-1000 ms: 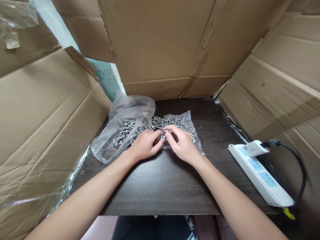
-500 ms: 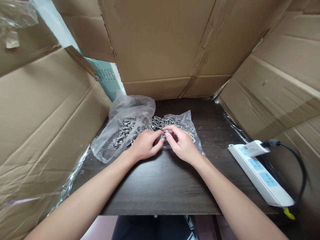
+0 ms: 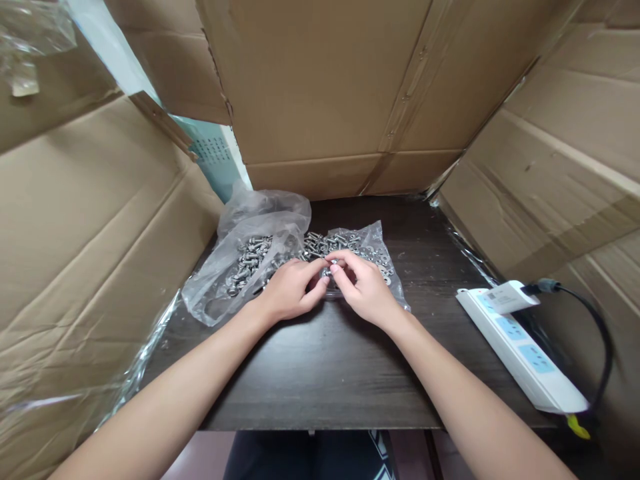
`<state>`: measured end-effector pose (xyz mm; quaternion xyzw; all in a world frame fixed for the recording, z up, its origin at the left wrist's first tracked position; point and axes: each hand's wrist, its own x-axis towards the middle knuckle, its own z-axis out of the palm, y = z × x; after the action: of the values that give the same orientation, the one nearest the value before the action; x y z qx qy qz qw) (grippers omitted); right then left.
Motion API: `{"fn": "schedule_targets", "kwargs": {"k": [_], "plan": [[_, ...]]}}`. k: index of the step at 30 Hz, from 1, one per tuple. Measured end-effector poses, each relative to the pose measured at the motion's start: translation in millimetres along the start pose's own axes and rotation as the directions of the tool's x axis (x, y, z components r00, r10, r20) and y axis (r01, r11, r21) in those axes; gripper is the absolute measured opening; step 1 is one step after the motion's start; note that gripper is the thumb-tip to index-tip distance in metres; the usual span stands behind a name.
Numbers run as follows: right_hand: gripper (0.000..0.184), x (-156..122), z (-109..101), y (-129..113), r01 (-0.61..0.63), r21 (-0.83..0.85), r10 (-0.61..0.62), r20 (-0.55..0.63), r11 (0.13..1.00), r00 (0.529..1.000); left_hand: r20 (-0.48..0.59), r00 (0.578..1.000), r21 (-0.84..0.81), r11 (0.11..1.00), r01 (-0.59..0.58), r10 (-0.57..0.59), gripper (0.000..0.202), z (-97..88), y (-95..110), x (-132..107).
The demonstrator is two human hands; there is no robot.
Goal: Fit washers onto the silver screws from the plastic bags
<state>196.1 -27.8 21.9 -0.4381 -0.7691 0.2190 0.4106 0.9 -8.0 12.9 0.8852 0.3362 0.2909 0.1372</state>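
My left hand (image 3: 294, 288) and my right hand (image 3: 367, 288) meet over the front of the metal pile, fingertips almost touching. Between them is a small shiny metal fastener (image 3: 327, 272), pinched by thumbs and forefingers. It is too small and covered to tell whether it is a bolt, a nut or both. Behind my left hand, loose bolts (image 3: 249, 261) lie in and beside a crumpled clear plastic bag (image 3: 210, 293). More bolts (image 3: 315, 245) sit just beyond my fingertips. Flat washers (image 3: 384, 260) rest on a second clear plastic bag (image 3: 373, 233) behind my right hand.
A white power strip (image 3: 525, 360) with a plugged-in white adapter (image 3: 509, 298) and black cable (image 3: 603, 320) lies at the right of the dark wooden table (image 3: 320, 373). Cardboard walls (image 3: 330, 87) enclose the back and both sides.
The fingertips have shifted very slightly around the small metal fastener. Hands, bags and bolts otherwise stay in place.
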Motion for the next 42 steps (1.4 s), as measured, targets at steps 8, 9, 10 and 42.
{"fn": "schedule_targets", "kwargs": {"k": [8, 9, 10, 42], "plan": [[0.02, -0.1, -0.3, -1.4, -0.03, 0.008, 0.03, -0.015, 1.0, 0.999, 0.011, 1.0, 0.041, 0.999, 0.017, -0.017, 0.027, -0.3, 0.1, 0.4], [0.02, -0.2, -0.6, -2.0, -0.043, 0.017, 0.044, -0.016, 0.999, 0.999, 0.013, 1.0, 0.045, 0.999, 0.02, -0.021, 0.027, -0.2, 0.1, 0.4], [0.02, -0.3, -1.0, -2.6, -0.056, 0.025, 0.057, -0.018, 0.998, 0.998, 0.017, 1.0, 0.049, 0.999, 0.022, -0.023, 0.028, -0.1, 0.0, 0.3], [0.024, -0.1, -0.5, -1.1, -0.099, 0.086, 0.092, 0.075, 0.991, 0.993, -0.022, 0.999, -0.004, 0.999, 0.032, -0.032, 0.021, 2.5, -0.4, 0.0]]}}
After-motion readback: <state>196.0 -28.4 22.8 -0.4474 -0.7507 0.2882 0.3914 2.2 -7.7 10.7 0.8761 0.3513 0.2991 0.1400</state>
